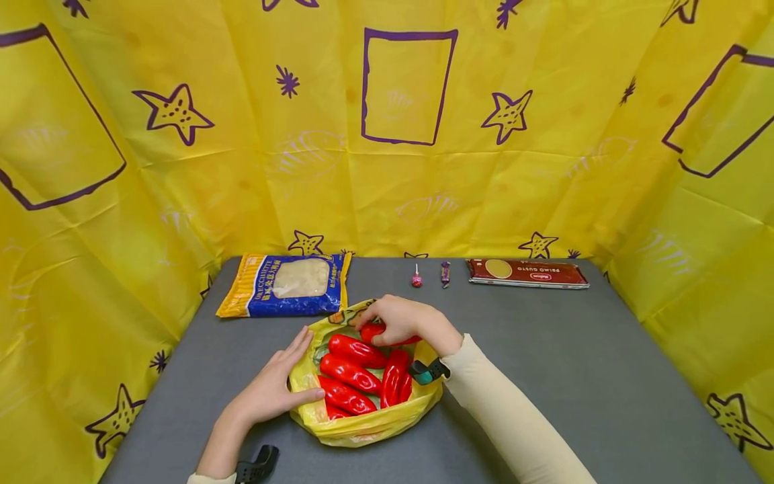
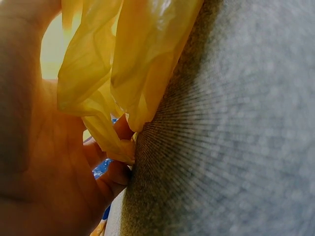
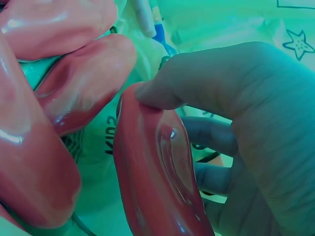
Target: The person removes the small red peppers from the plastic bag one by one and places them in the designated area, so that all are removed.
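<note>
The right hand (image 1: 400, 321) grips a red pepper (image 3: 157, 182) in the yellow bag (image 1: 363, 423). The left hand (image 1: 275, 390), fingers straight, presses the bag's edge. If that hand slips, the thin bag may lift with the pepper.

peppers (image 1: 351, 373): glossy, smooth | bag (image 1: 363, 427): thin crinkled plastic | table (image 1: 574, 376): matt grey woven cloth

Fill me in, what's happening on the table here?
A person works at a yellow bag of red peppers on a grey table. The right hand grips one pepper at the bag's far edge; several more lie inside. The left hand rests flat on the bag's near-left rim, fingers straight. At the back lie a blue packet, two small sweets and a red box, all untouched.
</note>
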The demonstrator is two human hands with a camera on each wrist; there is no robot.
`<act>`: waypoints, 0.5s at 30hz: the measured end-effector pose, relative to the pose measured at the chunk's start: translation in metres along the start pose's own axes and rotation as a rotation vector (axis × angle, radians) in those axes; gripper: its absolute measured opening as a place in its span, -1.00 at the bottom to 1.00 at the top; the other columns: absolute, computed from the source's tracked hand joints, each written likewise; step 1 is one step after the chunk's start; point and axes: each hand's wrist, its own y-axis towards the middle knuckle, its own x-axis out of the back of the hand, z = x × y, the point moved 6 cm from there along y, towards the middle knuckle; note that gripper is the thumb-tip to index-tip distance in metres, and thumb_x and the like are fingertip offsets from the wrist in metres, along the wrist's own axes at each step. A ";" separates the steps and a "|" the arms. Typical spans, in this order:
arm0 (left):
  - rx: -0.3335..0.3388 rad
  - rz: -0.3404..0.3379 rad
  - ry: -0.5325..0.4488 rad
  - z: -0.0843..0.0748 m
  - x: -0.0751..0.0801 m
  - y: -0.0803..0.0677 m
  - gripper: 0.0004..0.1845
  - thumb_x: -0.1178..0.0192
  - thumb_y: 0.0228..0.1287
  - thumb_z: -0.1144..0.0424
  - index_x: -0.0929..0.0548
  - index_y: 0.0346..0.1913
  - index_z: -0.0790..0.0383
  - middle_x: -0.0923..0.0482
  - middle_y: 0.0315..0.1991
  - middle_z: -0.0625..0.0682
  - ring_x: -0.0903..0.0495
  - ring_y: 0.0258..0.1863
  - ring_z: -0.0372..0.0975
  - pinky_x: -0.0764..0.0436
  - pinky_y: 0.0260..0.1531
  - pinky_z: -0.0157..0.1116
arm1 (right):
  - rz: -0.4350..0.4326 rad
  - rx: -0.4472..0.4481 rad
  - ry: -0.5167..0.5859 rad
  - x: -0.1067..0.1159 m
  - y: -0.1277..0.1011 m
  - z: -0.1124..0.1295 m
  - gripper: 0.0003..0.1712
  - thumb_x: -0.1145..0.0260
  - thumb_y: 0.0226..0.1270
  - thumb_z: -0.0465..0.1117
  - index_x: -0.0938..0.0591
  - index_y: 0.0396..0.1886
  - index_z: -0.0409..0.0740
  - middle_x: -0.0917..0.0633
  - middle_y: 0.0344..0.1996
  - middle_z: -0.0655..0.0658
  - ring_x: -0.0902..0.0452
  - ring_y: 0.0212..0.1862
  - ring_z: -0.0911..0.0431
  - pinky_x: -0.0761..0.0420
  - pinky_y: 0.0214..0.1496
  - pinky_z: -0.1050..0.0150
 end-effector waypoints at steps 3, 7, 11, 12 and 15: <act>-0.002 -0.001 0.003 0.001 0.000 0.000 0.19 -0.41 0.22 -0.36 -0.07 0.73 0.09 0.10 0.76 0.08 -0.12 0.55 0.44 -0.21 0.38 0.47 | 0.003 -0.012 -0.006 0.003 -0.003 0.003 -0.60 -0.43 0.37 -0.18 -0.79 0.19 0.04 -0.80 0.05 0.06 -0.48 -0.23 0.16 -0.52 -0.15 0.31; -0.006 -0.007 0.008 0.002 0.000 0.000 0.19 -0.41 0.22 -0.36 -0.08 0.73 0.10 0.10 0.76 0.08 -0.12 0.56 0.43 -0.21 0.39 0.47 | -0.002 -0.024 -0.019 0.006 -0.007 0.006 -0.59 -0.44 0.36 -0.17 -0.80 0.19 0.06 -0.81 0.04 0.09 -0.53 -0.20 0.13 -0.55 -0.10 0.30; -0.010 -0.006 0.005 0.002 0.000 0.000 0.19 -0.41 0.23 -0.36 -0.08 0.73 0.11 0.10 0.75 0.09 -0.09 0.58 0.41 -0.15 0.41 0.47 | -0.001 -0.033 -0.016 0.009 -0.011 0.009 -0.59 -0.44 0.36 -0.17 -0.80 0.20 0.07 -0.80 -0.01 0.11 -0.57 -0.18 0.13 -0.57 -0.10 0.31; -0.010 -0.005 0.002 0.002 -0.001 0.000 0.19 -0.41 0.23 -0.36 -0.08 0.73 0.11 0.10 0.75 0.10 -0.09 0.58 0.40 -0.14 0.42 0.47 | 0.000 -0.031 -0.014 0.010 -0.012 0.010 -0.59 -0.44 0.35 -0.18 -0.80 0.19 0.07 -0.80 -0.03 0.11 -0.56 -0.20 0.14 -0.56 -0.13 0.31; -0.009 -0.003 0.000 0.001 -0.001 0.000 0.19 -0.41 0.23 -0.36 -0.08 0.73 0.12 0.11 0.75 0.10 -0.08 0.58 0.41 -0.15 0.42 0.47 | 0.002 -0.027 -0.018 0.012 -0.015 0.012 -0.59 -0.43 0.35 -0.18 -0.80 0.19 0.05 -0.80 -0.06 0.12 -0.49 -0.29 0.16 -0.51 -0.22 0.31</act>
